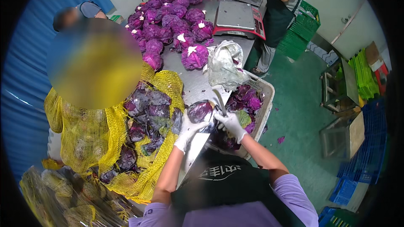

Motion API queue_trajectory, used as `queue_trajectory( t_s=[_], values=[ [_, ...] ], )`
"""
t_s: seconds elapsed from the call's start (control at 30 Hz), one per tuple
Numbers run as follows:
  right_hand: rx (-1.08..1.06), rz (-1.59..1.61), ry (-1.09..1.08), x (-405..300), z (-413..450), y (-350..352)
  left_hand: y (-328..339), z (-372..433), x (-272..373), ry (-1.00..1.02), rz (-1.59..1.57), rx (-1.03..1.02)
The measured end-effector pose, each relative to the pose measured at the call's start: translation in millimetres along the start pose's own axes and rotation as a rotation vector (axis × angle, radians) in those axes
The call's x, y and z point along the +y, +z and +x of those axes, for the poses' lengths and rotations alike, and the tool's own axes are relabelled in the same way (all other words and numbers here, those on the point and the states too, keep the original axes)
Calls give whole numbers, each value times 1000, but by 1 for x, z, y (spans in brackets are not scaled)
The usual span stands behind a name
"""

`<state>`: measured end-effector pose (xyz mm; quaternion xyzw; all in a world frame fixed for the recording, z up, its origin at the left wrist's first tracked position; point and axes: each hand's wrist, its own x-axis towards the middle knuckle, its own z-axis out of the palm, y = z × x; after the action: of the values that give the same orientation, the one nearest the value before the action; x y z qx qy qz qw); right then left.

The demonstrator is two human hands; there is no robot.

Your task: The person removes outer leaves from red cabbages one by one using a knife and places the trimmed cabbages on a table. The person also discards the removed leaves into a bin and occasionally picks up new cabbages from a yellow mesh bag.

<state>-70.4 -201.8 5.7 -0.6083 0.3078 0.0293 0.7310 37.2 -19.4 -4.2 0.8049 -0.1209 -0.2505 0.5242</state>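
My gloved left hand (188, 130) grips a red cabbage (199, 112) from its left side, at the edge of the steel table. In my gloved right hand (232, 123) is a knife (219, 101), its curved blade pointing up and away from me beside the cabbage. The dark outer leaves are still on the held head. Below my right hand stands a white plastic crate (268, 96) holding purple leaf trimmings (244, 97) and a green leaf (243, 118). Left of my left hand, untrimmed dark cabbages (154, 112) lie in an opened yellow mesh sack (169, 80).
Trimmed red cabbages (170, 22) are heaped at the far side of the steel table (192, 85). A crumpled plastic bag (225, 63) lies near a red-based scale (236, 17). Another person (281, 9) stands beyond, by green crates (295, 34). A second person (91, 8) is at left.
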Motion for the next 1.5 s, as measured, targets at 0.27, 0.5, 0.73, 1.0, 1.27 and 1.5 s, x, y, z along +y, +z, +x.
queue_trajectory(
  t_s=[0.27, 0.5, 0.73, 1.0, 1.27, 1.5],
  values=[
    [392, -792, -690, 50, -28, -7, 8, -30, 24, 23, 355, 118],
    [257, -1166, -583, 32, -39, -7, 13, -16, 43, -10, 536, 48],
    [71, -1132, -308, 3, -27, -7, 16, -9, 47, 23, 601, 39],
    [153, -1102, -372, 28, 15, -3, 23, 0, 81, -59, 706, -3],
    [95, -480, -308, 73, 34, -6, -6, -4, 46, 186, 357, -153],
    [8, -254, -311, 43, 23, -13, -26, -7, 4, 303, 344, -214]
  ],
)
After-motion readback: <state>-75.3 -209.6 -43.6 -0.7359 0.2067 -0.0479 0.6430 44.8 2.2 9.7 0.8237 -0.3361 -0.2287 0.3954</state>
